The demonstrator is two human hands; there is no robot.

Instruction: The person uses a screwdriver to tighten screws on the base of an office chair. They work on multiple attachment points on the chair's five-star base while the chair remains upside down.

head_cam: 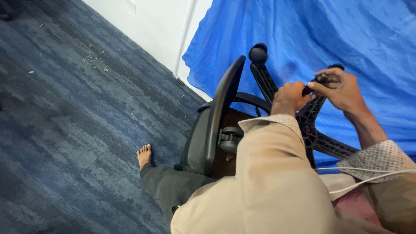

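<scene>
A black office chair [215, 125] lies tipped over with its star base [320, 141] pointing up. My left hand [288, 99] and my right hand [342, 90] meet above one leg of the base. Both close on a small dark object [315, 81] with a reddish part; what it is I cannot tell. My left hand is fisted around its near end, and my right thumb and fingers pinch its far end. One black caster [258, 54] sits on the tip of the leg to the left, apart from both hands. Another caster [338, 66] shows just behind my right hand.
A blue cloth [355, 34] hangs behind the chair, against a white wall [160, 26]. Dark blue carpet [65, 130] with some crumbs covers the floor on the left. My bare foot [144, 155] rests on it beside the chair back. A white cable [368, 177] crosses my lap.
</scene>
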